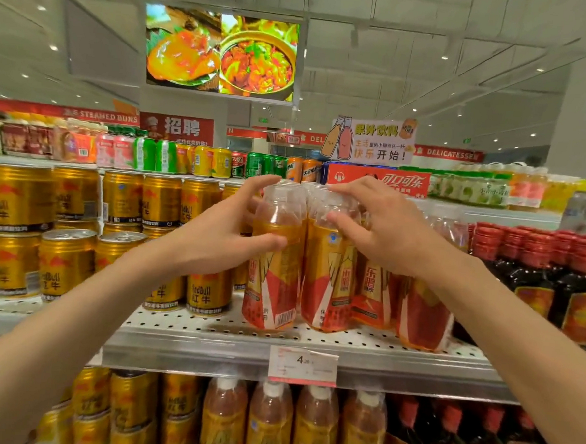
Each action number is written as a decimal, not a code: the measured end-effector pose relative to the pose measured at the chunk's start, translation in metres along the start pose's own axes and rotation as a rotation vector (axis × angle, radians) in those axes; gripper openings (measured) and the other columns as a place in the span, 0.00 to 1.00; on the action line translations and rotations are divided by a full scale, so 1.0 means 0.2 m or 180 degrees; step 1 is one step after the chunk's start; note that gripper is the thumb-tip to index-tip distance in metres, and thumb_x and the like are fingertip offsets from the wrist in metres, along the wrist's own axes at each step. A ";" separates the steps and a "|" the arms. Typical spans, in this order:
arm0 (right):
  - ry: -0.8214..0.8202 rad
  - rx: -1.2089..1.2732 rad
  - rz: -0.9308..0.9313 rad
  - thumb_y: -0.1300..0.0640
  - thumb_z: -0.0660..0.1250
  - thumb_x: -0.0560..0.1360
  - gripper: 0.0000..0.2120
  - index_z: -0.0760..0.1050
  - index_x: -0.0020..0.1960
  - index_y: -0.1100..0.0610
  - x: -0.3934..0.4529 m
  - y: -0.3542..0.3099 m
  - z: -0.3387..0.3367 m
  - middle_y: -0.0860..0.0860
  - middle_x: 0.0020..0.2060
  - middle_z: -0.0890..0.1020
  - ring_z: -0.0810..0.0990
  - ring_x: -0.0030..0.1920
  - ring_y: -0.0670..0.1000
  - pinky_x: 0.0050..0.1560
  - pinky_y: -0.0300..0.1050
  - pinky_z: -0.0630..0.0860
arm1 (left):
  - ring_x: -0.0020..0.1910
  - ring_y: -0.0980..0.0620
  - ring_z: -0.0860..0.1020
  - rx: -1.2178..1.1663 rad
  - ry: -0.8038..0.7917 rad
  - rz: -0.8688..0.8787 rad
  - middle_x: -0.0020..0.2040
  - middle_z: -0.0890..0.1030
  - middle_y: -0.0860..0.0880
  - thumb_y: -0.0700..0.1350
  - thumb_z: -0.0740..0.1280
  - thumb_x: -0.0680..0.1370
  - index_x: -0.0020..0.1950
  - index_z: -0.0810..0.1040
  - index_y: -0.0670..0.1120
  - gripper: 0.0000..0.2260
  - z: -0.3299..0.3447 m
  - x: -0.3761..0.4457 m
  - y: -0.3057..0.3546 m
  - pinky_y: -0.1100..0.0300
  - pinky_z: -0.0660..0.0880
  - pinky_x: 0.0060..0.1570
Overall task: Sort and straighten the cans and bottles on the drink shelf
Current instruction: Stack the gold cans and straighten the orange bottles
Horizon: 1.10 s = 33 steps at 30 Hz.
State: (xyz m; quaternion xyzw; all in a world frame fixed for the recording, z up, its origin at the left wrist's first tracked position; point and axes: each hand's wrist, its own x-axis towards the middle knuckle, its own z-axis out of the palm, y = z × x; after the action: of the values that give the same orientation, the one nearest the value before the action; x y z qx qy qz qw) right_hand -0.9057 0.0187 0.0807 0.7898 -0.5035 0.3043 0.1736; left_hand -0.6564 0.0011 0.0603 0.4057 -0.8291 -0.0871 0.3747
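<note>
The person is working on the orange drink bottles at the shelf [210, 323] front: the left hand [222, 231] is cupping the left bottle [274, 272], fingers spread around its shoulder, while the right hand [380, 227] is closing on the neighbouring bottle [329, 279]; next, probably turning labels forward, beside the gold cans [162, 203]

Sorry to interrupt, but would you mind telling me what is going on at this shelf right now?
A person is tidying the drink shelf with both bare hands. The left hand curls around the front-left orange bottle, thumb across its front, fingers spread and not closed tight. The right hand rests on the neck of the neighbouring bottle. Both bottles stand upright on the shelf, close together. Gold cans sit to the left, dark red-capped bottles to the right.
</note>
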 end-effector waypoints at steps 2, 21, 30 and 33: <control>0.0006 0.0043 -0.0026 0.39 0.59 0.79 0.27 0.68 0.75 0.48 0.00 0.00 0.00 0.46 0.64 0.74 0.73 0.64 0.49 0.70 0.56 0.69 | 0.62 0.55 0.75 0.0001 -0.0130 -0.0032 0.62 0.74 0.55 0.57 0.73 0.74 0.77 0.53 0.65 0.39 -0.02 -0.01 -0.01 0.52 0.74 0.63; -0.0463 -0.0262 -0.0018 0.33 0.67 0.73 0.41 0.57 0.80 0.45 -0.01 0.01 -0.07 0.48 0.74 0.63 0.63 0.74 0.50 0.79 0.60 0.56 | 0.62 0.57 0.75 0.0084 0.0016 0.0347 0.68 0.72 0.55 0.60 0.73 0.72 0.77 0.50 0.68 0.41 0.04 0.02 -0.06 0.65 0.76 0.50; -0.0608 -0.0345 -0.0139 0.36 0.73 0.70 0.49 0.51 0.81 0.47 0.01 -0.03 -0.08 0.46 0.80 0.59 0.51 0.79 0.47 0.74 0.45 0.33 | 0.61 0.54 0.76 -0.0030 -0.0112 0.0234 0.76 0.70 0.51 0.58 0.73 0.73 0.76 0.50 0.69 0.40 0.04 0.02 -0.05 0.64 0.72 0.53; -0.0563 -0.0307 -0.0190 0.37 0.73 0.70 0.48 0.52 0.81 0.47 0.01 -0.06 -0.06 0.45 0.79 0.59 0.50 0.75 0.41 0.72 0.42 0.32 | 0.56 0.57 0.75 -0.0026 -0.0110 0.0211 0.75 0.70 0.51 0.58 0.73 0.73 0.76 0.50 0.69 0.40 0.04 0.02 -0.05 0.72 0.69 0.45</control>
State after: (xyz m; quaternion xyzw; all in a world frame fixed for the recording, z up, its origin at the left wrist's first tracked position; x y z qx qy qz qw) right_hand -0.8983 0.0295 0.0915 0.8190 -0.5071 0.2035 0.1752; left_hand -0.6572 -0.0102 0.0514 0.3748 -0.8481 -0.0850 0.3647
